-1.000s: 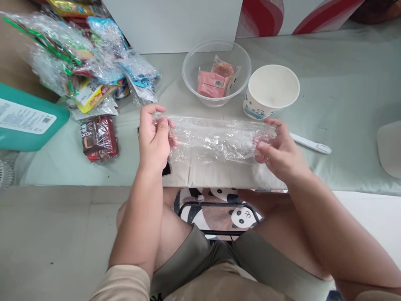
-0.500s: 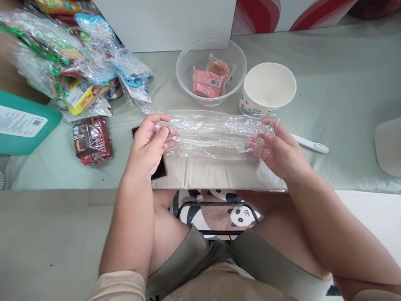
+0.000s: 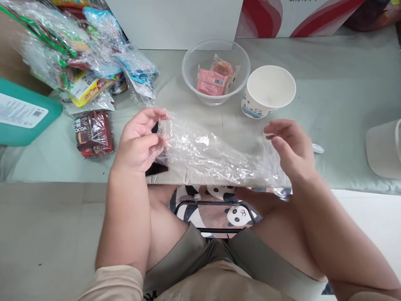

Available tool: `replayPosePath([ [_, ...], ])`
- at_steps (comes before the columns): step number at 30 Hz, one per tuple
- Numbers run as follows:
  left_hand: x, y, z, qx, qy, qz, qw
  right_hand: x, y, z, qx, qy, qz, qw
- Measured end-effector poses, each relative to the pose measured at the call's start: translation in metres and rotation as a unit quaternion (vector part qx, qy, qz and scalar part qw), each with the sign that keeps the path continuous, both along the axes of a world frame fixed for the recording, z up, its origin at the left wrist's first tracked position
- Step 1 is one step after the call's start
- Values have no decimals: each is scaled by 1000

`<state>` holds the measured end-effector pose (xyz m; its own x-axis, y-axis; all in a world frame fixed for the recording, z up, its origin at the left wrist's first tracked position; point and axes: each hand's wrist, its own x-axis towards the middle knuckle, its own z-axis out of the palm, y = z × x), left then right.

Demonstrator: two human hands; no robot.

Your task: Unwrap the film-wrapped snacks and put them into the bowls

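Observation:
A sheet of crinkled clear plastic film (image 3: 206, 146) stretches over the front of the table, its right end sagging over the edge. My left hand (image 3: 140, 140) pinches the film's left end between thumb and fingers. At the other end, my right hand (image 3: 291, 146) is open, thumb and fingers apart, close beside the film; whether they still brush it I cannot tell. Beyond the film stands a clear plastic bowl (image 3: 191, 90) holding a pink packet (image 3: 209, 82) and another wrapped snack (image 3: 222, 67). A white paper tub (image 3: 258, 100) with blue print is beside the bowl.
Several wrapped snacks (image 3: 90, 62) are heaped at the back left, a brown cocoa packet (image 3: 94, 134) before them. A green container (image 3: 28, 113) stands at far left. A dark phone (image 3: 156, 169) lies partly under my left hand. A white container (image 3: 385, 148) is at right.
My right hand has let go of the film's right end, which has dropped towards the table edge. My left hand has shifted slightly left, still pinching its end.

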<state>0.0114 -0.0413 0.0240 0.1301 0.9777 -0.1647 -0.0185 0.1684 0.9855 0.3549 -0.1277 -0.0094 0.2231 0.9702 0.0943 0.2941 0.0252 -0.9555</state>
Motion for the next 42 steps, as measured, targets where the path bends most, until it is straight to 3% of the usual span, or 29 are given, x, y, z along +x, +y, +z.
replayPosePath([
  [2, 0, -7, 7, -9, -7, -50, 999, -9, 3, 6, 19, 30, 41, 999],
  [4, 2, -14, 13, -14, -6, -105, 994, -25, 7, 11, -20, 111, 139, 984],
  [9, 9, -26, 24, -18, 5, -218, 976, -75, 17, 11, -149, 214, 381, 887],
  [12, 10, -29, 26, -39, 15, -233, 972, -94, 17, 11, -189, 194, 476, 837],
  [14, 8, -28, 26, -53, 12, -211, 976, -100, 14, 14, -203, 162, 498, 828],
  [17, 4, -21, 21, -37, 6, -124, 992, -99, 9, 19, -198, 153, 464, 850],
  [21, 14, -14, 3, -35, -120, -13, 992, -92, 9, 16, -185, 207, 323, 905],
  [22, 20, -15, -2, -57, -163, -10, 985, -91, 9, 13, -182, 214, 276, 919],
  [24, 38, -23, -14, -134, -190, -76, 970, -90, 9, 9, -178, 217, 191, 941],
  [27, 66, -40, -26, -199, -171, -140, 955, -90, 8, 5, -180, 220, 131, 950],
  [32, 86, -45, -29, -208, -116, -83, 968, -86, 3, 8, -212, 280, 82, 933],
  [38, 79, -35, -19, -215, -46, -70, 973, -70, -1, 8, -195, 139, 73, 968],
  [42, 76, -33, -18, -200, -70, -50, 976, -65, -2, 7, -148, 131, 20, 980],
])
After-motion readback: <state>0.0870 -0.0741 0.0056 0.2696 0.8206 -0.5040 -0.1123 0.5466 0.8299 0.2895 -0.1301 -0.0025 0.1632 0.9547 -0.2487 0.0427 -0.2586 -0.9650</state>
